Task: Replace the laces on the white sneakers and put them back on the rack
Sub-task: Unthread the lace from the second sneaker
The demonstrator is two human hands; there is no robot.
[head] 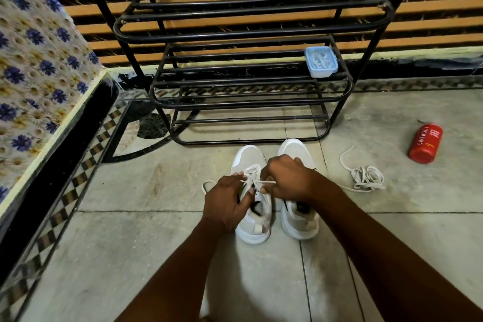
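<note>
Two white sneakers stand side by side on the tiled floor, toes toward the black metal rack [251, 102]. My left hand [224, 204] and my right hand [287, 178] are over the left sneaker [251, 157], each pinching a part of its white lace [264, 182] above the eyelets. A loop of that lace trails out to the left of my left hand. My right hand and wrist cover much of the right sneaker [300, 225]. A loose white lace [366, 178] lies bunched on the floor to the right of the pair.
A light blue lidded box [321, 62] sits on the rack's middle shelf at the right. A red bottle [425, 143] lies on the floor at the right. A flower-patterned cloth [34, 60] covers furniture along the left wall.
</note>
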